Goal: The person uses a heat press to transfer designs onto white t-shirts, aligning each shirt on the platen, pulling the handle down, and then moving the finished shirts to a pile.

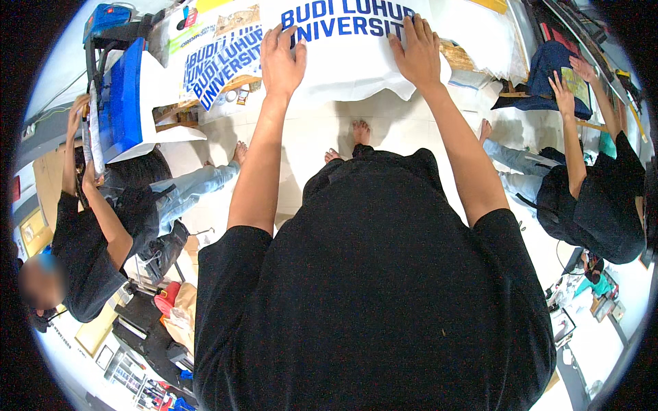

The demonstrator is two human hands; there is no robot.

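Observation:
A white sheet [346,68] printed with large dark blue lettering lies over the work table at the top middle. My left hand [282,61] rests flat on its left part, fingers stretched out and thumb apart. On the right part lies my right hand [418,56], also flat with its fingers spread. Neither hand grips anything. The sheet's near edge hangs wavy over the table's front. Left of my left hand are more white sheets [223,68] with the same blue lettering, overlapping at a slant.
At left a person in black [103,233] handles a pale roll-like thing [94,130] beside a blue panel [125,96]. Another person [586,192] at right has both hands over a navy cloth item [558,72]. A blue case [106,19] stands far left.

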